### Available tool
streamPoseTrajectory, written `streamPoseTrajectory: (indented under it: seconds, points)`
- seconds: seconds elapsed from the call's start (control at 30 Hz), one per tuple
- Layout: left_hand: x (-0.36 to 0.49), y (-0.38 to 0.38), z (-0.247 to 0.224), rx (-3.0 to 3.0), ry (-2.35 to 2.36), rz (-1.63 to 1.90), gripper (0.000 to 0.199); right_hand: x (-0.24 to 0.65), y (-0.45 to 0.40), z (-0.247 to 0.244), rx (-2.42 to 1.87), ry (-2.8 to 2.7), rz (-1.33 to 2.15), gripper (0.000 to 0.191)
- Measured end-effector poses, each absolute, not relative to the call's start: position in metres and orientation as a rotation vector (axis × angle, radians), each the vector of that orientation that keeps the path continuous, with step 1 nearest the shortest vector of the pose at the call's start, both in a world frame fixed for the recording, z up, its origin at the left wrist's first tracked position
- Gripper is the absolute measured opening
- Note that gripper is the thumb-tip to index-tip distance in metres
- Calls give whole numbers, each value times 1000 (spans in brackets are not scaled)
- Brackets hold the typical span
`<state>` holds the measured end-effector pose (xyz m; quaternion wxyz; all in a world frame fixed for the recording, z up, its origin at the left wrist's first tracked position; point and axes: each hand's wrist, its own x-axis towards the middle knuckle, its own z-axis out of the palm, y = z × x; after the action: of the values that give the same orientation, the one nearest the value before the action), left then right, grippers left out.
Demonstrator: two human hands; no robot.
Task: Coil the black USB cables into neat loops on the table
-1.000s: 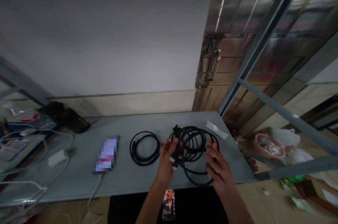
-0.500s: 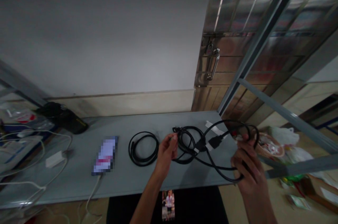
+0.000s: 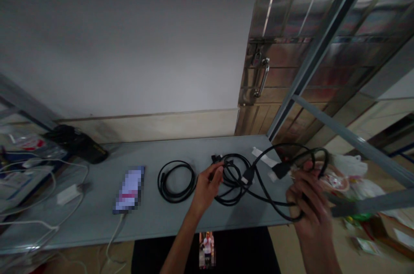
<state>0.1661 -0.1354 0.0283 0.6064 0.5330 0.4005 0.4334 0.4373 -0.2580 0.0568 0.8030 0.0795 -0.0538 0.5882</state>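
Note:
My right hand point(image 3: 310, 200) is closed round loops of a black cable point(image 3: 268, 200) over the table's right end. Two black plugs of it show, one point(image 3: 282, 169) hanging near my fingers, the other point(image 3: 248, 175) further left. My left hand point(image 3: 208, 183) pinches a thin black cable piece at the left of a coiled black cable point(image 3: 229, 200) that lies on the grey table point(image 3: 145, 231). Left of my left hand rests another round coil of black cable point(image 3: 176, 200). Behind the held loops lies a white strip point(image 3: 263, 157).
A phone point(image 3: 129, 190) with a white cable, a white adapter point(image 3: 68, 194) and a black bottle point(image 3: 80, 144) are on the left. A grey metal frame point(image 3: 317, 50) rises at the right. Below the table edge, another phone point(image 3: 206, 250) lies on something black.
My right hand has moved slightly right with its cable loops, and the plugs have shifted right. My left hand has moved a little to the right.

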Motion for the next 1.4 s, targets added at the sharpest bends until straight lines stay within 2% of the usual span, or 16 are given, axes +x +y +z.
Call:
streamPoseTrajectory:
  seconds: [0.07,0.17,0.27,0.4,0.53,0.63,0.73,0.8,0.87,0.97,1.1,1.2,1.27,1.4]
  points:
    - [176,-128,19,1097,916,1053,77,414,-256,62,83,-187,1263,35]
    - [190,-117,5,962,912,1180,76,373,-245,71,-335,-326,1206,19]
    - [194,-113,-5,915,903,1254,79,344,-231,74,-706,-411,1168,33]
    - [177,-122,-7,987,942,1315,70,334,-218,71,-856,-457,1160,46]
    - [150,-146,10,1075,1161,1419,49,336,-214,73,-890,-408,1170,48]
    - [136,-171,29,1337,1229,1552,41,329,-205,80,-852,-399,1202,45]
    - [135,-188,36,1809,981,1269,43,315,-187,85,-756,-407,1219,39]
    - [139,-189,30,1992,848,1026,37,306,-173,87,-719,-426,1252,41]
    - [144,-185,20,2022,814,918,22,301,-164,87,-745,-489,1290,47]
    - [145,-174,13,1907,840,912,24,306,-163,82,-927,-781,1196,52]
    - [141,-162,33,1651,948,1064,26,328,-185,48,-1271,-1324,645,55]
    - [140,-155,56,1468,1051,1221,40,342,-202,0,-1512,-1503,289,88]
    - [139,-152,70,1394,1085,1316,49,347,-209,-32,-1609,-1571,220,104]
    - [134,-148,92,1399,1076,1420,49,351,-213,-66,-1626,-1457,326,87]
